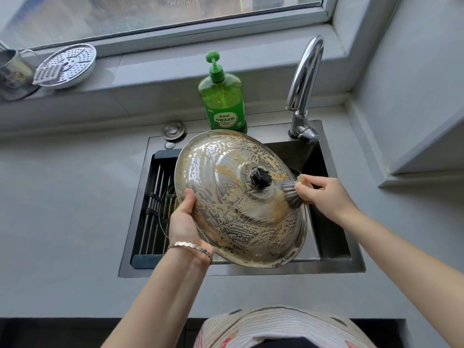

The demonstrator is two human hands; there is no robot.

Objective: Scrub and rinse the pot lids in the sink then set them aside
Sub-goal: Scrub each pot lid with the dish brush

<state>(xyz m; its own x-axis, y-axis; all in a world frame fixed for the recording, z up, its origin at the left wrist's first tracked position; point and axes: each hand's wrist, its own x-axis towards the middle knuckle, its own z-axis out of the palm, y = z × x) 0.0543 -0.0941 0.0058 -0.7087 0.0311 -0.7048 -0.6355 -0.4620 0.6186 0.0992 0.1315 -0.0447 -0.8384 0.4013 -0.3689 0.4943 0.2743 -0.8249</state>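
Note:
A large domed steel pot lid (pixel 233 214) with a black knob (pixel 260 177) is held tilted over the dark sink (pixel 334 242); its top is covered in soapy, brownish film. My left hand (pixel 183 222) grips the lid's left rim, thumb on top. My right hand (pixel 324 194) holds a short brush (pixel 292 193), whose dark bristles press on the lid just right of the knob. Part of a second, glass lid (pixel 164 204) shows in the sink behind the steel one.
A green dish soap bottle (pixel 222 96) stands behind the sink, beside the chrome faucet (pixel 305 89). A drain rack (pixel 153 204) fills the sink's left part. On the windowsill lie a perforated steamer plate (pixel 69 64) and a metal cup (pixel 12 71). Grey counter (pixel 62 209) surrounds the sink.

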